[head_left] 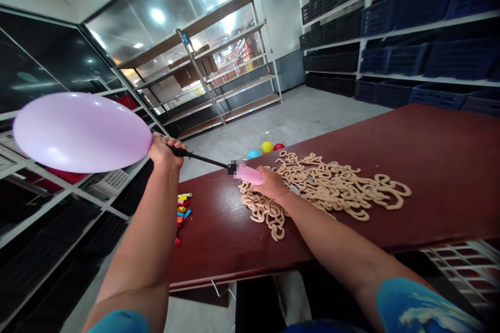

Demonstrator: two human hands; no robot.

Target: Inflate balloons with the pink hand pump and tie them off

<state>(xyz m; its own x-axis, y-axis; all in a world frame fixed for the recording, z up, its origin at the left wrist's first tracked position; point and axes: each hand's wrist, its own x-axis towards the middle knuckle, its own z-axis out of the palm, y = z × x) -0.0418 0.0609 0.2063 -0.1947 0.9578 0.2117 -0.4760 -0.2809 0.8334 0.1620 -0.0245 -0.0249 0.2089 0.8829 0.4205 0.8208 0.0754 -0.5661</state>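
Note:
A large inflated pale-purple balloon (80, 131) floats at the left, its neck pinched onto the tip of a hand pump. My left hand (166, 150) is closed around the balloon's neck and the pump's black nozzle (201, 158). My right hand (271, 183) is wrapped around the pump's pink handle (250, 174) just above the dark red table (429, 166). Under and beside my right hand lies a heap of beige chain-like curly strips (332, 187).
Several small uninflated coloured balloons (183, 208) lie on the table's left end. Blue, yellow and red inflated balloons (266, 149) sit on the floor beyond. Metal shelving stands at the left and back; racks of dark crates (406, 57) line the right wall.

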